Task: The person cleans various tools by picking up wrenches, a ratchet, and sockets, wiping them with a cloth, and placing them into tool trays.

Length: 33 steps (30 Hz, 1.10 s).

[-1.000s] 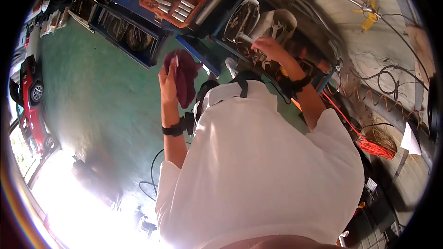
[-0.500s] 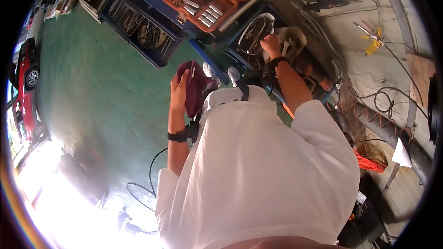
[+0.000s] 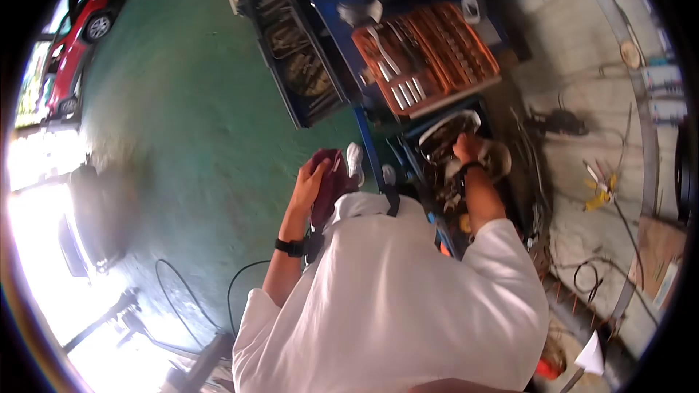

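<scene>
A dark maroon cloth is gripped in my left hand, its fingers wrapped round it near my waist. My right hand reaches into an open drawer on the right, with the fingers closed. Whatever they hold, if anything, is hidden. Right beside the fingers lies a white-rimmed container with dark items in it. Just past the wrist is a pale round container. Several blurred items lie lower in the drawer.
An orange socket set case lies open on the blue cart, a wrench across it. Another open drawer with tools juts out to the left. Cables and yellow-handled pliers lie at the right. A red car stands far left.
The view has shifted, so cart, drawers and car appear elsewhere in the frame. My left hand still grips the cloth, and my right hand stays closed in the drawer.
</scene>
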Available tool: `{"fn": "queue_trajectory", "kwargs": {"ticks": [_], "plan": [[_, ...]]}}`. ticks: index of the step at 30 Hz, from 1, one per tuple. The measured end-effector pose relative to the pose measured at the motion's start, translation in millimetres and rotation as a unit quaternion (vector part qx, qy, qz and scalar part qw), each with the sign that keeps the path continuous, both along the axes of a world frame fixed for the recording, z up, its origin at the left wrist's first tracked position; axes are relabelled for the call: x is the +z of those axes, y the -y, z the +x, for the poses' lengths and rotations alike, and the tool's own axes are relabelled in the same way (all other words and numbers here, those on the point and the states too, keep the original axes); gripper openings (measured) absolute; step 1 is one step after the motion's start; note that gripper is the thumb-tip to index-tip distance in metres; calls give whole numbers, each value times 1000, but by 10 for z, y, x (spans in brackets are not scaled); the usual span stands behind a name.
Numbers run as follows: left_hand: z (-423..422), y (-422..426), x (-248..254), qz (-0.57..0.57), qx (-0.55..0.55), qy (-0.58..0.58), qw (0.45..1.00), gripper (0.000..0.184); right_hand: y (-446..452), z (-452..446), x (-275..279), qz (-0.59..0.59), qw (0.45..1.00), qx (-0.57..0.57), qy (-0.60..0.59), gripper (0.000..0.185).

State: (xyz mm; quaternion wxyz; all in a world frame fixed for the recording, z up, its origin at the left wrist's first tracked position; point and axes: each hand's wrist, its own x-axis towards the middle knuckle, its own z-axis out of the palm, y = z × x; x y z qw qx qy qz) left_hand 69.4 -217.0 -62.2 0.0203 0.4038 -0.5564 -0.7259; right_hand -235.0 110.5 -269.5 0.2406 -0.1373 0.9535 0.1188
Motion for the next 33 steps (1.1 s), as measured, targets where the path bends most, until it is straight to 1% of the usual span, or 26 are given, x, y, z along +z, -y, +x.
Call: {"fn": "queue_trajectory", "kwargs": {"ticks": [2,3,5,6,8,10,11,13,14,15,16,18,19,21,22,24,25,26,27,29,30,31,33], "plan": [[65,36,-65,-32,-5,21,999,30,-31,1,62,-17,998,22,-63,19],[79,43,-34,-39,3,16,999,30,-73,-10,-9,-17,996,23,-85,16],[81,43,15,-18,8,20,1000,30,-71,57,58,-23,992,21,-120,12],[83,36,42,-12,13,2,1000,29,-89,92,61,-28,990,33,-133,11],[97,40,60,-5,18,11,1000,29,-148,155,26,-37,987,50,-146,11],[100,49,68,1,25,19,1000,29,-164,192,-10,-51,978,-17,-202,13],[94,39,63,-10,17,9,1000,29,-132,184,72,-56,978,-11,-203,13],[66,-4,106,-24,19,-1,1000,29,-87,158,246,-34,985,-43,-164,18],[30,-25,159,-21,11,-8,1000,29,-136,101,125,-13,991,-47,-123,24],[15,-39,193,-17,3,-15,1000,30,-122,67,87,-16,991,-35,-124,24],[28,-47,183,-18,15,-14,1000,30,-99,65,102,8,994,-66,-88,28],[9,-50,132,-12,0,-23,1000,29,-49,36,132,48,991,-121,-16,35],[-15,-61,137,-11,6,-28,1000,29,-50,1,100,48,992,-115,-21,35],[-7,-81,174,19,11,-29,999,29,-94,47,-65,28,988,-137,-60,42],[2,-87,171,18,16,-30,999,29,-83,38,-55,27,989,-132,-61,42],[24,-103,160,-22,-5,-7,1000,28,-64,16,-30,30,986,-161,-29,42],[44,-112,140,-23,-1,-9,1000,28,-54,-1,18,33,984,-177,-13,42],[72,-118,114,-32,-12,-10,999,32,-18,-6,110,26,982,-187,-4,42],[80,-116,103,-44,-23,-13,999,35,-14,-42,73,22,983,-184,-8,42],[97,-139,123,-63,-27,-16,998,35,13,-49,20,8,980,-196,16,34],[116,-150,136,-77,-34,-13,996,35,-7,-57,3,14,983,-185,12,34],[130,-149,146,-80,-32,-13,996,35,-12,-58,-14,11,983,-184,12,34],[164,-168,158,-24,-24,-26,999,34,-124,-79,-96,26,991,-132,-8,33]]}}
